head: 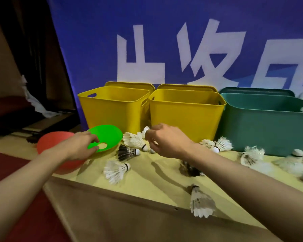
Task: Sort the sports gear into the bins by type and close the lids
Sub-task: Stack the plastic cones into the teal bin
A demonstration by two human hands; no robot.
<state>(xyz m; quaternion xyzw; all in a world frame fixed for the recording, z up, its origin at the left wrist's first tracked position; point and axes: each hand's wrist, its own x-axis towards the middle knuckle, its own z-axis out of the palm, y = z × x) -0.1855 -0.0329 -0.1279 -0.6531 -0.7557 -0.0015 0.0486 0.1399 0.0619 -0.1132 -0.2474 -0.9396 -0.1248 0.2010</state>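
My left hand grips the near rim of a green disc cone, which tilts up over a red disc cone at the table's left end. My right hand pinches a white shuttlecock by its tip, just in front of the middle bin. Several shuttlecocks lie scattered on the table, among them a white one, a black one and a worn one near the front edge. Two yellow bins and a teal bin stand open at the back.
Each bin's lid stands behind it against a blue banner. More shuttlecocks lie in front of the teal bin at the right. The table's front edge runs diagonally below my arms. Dark furniture stands to the left.
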